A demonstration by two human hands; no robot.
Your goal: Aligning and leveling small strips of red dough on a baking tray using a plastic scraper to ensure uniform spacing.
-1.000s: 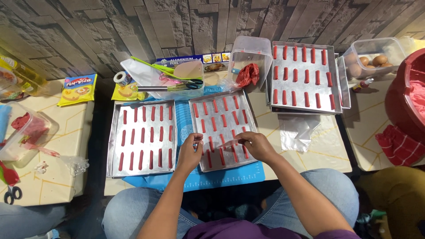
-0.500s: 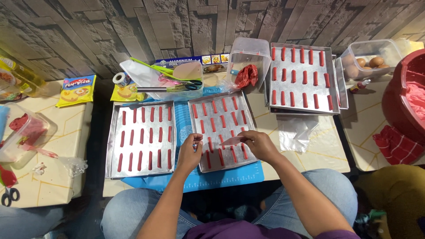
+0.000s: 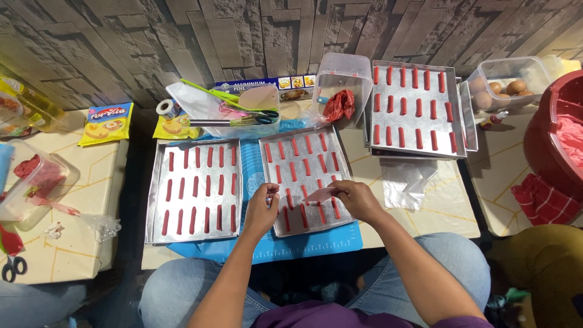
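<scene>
Viewpoint: I look down from a head-worn camera at my two bare hands over a low table against a dark stone-pattern wall.

Right hand: my right hand (image 3: 358, 199) is curled, fingertips pinched on the wide end of a pale pink, flattened piping bag (image 3: 320, 194).

Bag position: the bag hovers over the lower half of the middle silver baking tray (image 3: 345, 159), which stands on a blue silicone mat (image 3: 316, 246).

Long axis: the bag runs nearly level, left to right, its narrow end pointing left toward my other hand and crossing the upright rows of red piped dough sticks (image 3: 293, 171).

Left hand: my left hand (image 3: 262, 209) is loosely closed at the tray's lower left edge, thumb and forefinger raised near the bag's narrow end; I cannot tell whether they grip it or only touch the tray.

Nearer hand: the right hand has the bag; the left sits just beside its tip.

Neighbouring trays: a filled silver tray (image 3: 155, 200) lies just left, another filled tray (image 3: 452, 115) further right.

Hidden: the bag's tip and the sticks beneath both hands are covered. How much dough the bag holds is hard to make out.

Cut off: a red bucket with pink dough (image 3: 562, 140) runs past the right edge.
</scene>
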